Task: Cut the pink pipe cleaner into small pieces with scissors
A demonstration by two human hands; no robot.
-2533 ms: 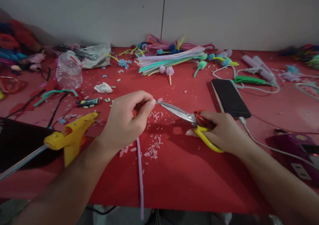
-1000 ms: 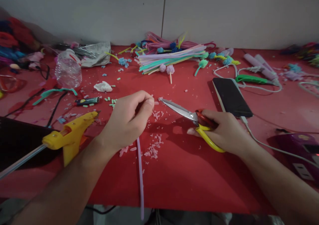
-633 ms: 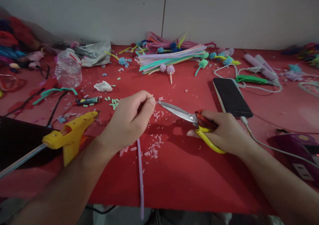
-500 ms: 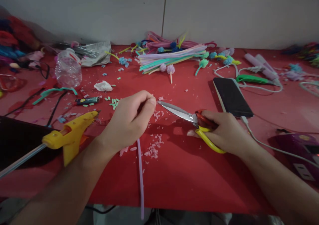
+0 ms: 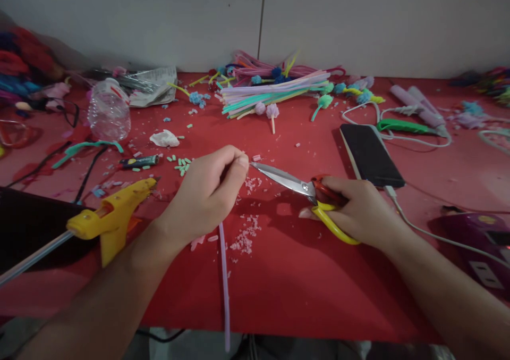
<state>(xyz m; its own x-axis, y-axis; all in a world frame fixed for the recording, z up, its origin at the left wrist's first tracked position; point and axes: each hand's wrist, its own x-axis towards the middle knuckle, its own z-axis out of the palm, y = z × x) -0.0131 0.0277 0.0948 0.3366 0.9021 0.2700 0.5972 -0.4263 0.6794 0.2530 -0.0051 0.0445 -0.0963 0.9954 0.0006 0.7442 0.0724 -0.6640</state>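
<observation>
My left hand (image 5: 207, 190) is closed in a pinch at the middle of the red table (image 5: 319, 291). A purple pipe cleaner (image 5: 225, 291) hangs down from beneath that hand and passes over the table's front edge; its upper part is hidden by the palm. My right hand (image 5: 354, 206) is wrapped round the red and yellow handles of the scissors (image 5: 285, 179). Their blades look closed, with the tips right by my left fingertips. Small pink clippings (image 5: 247, 235) lie below the blades.
A yellow glue gun (image 5: 111, 211) is beside my left forearm, with a plastic bottle (image 5: 109, 110) behind it. Pipe cleaners (image 5: 274, 91) lie in a bundle near the wall. A phone (image 5: 371, 155) with a cable lies beyond my right hand.
</observation>
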